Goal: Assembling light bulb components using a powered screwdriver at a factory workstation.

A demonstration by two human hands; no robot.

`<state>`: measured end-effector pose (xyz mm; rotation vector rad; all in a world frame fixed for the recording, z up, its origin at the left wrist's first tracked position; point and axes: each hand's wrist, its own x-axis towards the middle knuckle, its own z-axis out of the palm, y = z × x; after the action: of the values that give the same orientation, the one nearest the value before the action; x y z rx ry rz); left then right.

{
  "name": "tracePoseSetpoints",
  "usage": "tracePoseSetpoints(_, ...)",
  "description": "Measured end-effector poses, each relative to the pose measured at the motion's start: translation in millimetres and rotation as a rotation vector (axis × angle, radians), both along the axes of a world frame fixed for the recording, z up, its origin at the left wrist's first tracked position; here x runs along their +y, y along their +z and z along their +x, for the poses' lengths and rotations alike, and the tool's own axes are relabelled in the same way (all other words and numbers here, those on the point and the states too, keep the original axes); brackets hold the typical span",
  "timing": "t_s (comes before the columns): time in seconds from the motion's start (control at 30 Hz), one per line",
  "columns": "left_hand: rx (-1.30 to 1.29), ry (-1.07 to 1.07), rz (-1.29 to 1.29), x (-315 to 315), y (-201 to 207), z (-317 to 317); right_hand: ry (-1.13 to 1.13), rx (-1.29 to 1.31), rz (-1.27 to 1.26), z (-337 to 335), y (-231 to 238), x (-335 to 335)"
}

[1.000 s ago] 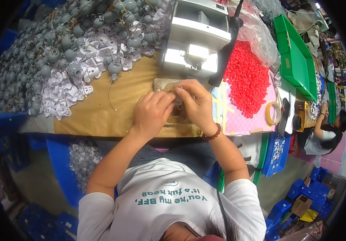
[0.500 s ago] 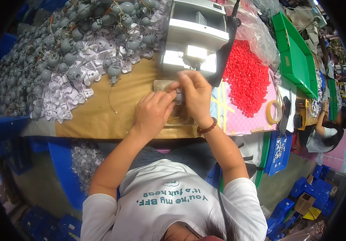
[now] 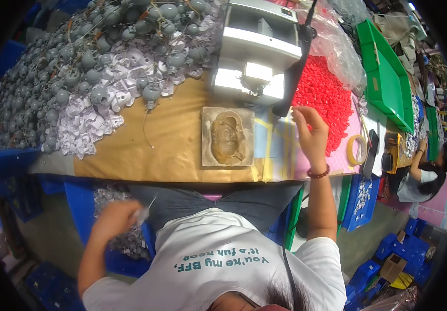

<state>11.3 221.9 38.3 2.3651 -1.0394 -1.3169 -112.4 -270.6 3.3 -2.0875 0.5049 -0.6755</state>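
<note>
My left hand (image 3: 119, 216), blurred by motion, is closed around a small grey-white plastic part (image 3: 141, 214) with a thin wire sticking up. It hangs over a blue bin (image 3: 110, 262) of similar grey parts below the table's front edge. My right hand (image 3: 312, 136) is raised beside the near left side of a pile of small red plastic pieces (image 3: 323, 85). Its fingers curl toward the thumb in a pinch; whatever is at the fingertips is too small to make out. A square mould block (image 3: 210, 155) with a shaped hollow lies on the table, nothing in it.
A white bench machine (image 3: 259, 44) stands behind the block. Grey round parts with wires (image 3: 86, 59) and white plastic pieces (image 3: 80, 127) are heaped to the left. At right are a yellow tape roll (image 3: 356, 149), a green tray (image 3: 389, 88) and, farther off, another person (image 3: 418, 179).
Both hands have left the mould block. My left hand moved down and left with the grey-white part, over the bin; my right hand moved right to the red pile.
</note>
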Motion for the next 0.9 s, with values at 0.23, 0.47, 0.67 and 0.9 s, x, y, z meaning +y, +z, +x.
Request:
tracePoseSetpoints(0.23, 0.207, -0.159, 0.075, 94, -72, -22, 0.058, 0.23, -0.209, 2, -20, -5)
tracePoseSetpoints(0.47, -0.807, 0.098, -0.636, -127, -7, 77, 0.046, 0.32, -0.317, 16, -35, -6)
tracePoseSetpoints(0.67, -1.345, -0.088, -0.374, -209, -46, 116, 0.037, 0.334, -0.46, 15, -37, -6)
tracePoseSetpoints(0.9, -1.18, -0.169, -0.667, -181, -32, 103, 0.033, 0.248, -0.504, 9, -38, -11)
